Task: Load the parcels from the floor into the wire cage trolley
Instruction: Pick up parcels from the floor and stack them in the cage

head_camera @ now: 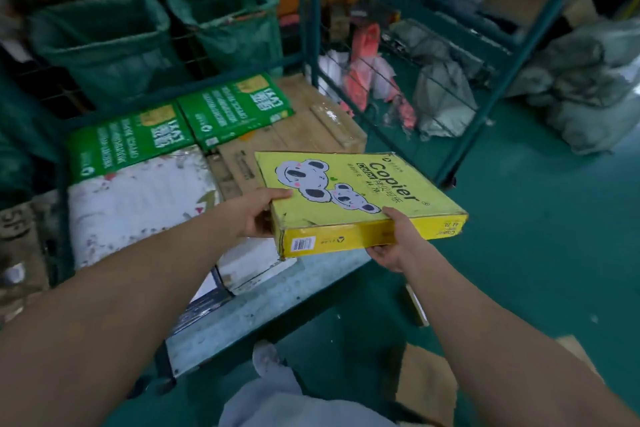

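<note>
Both hands, left [258, 215] and right [391, 246], grip a yellow box [356, 198] seemingly overhanging the trolley's front edge [263, 302].

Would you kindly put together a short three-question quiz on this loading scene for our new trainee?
1. True or false: both hands hold the yellow Copier box.
2. Which hand's thumb lies on the box's top face near the printed koalas: left hand or right hand?
3. Multiple choice: the two green boxes in the wire cage trolley lie (a) flat, side by side, (b) stacked upright, (c) on the floor outside.

Key
1. True: one grip at each near corner.
2. Left hand.
3. (a).
</note>
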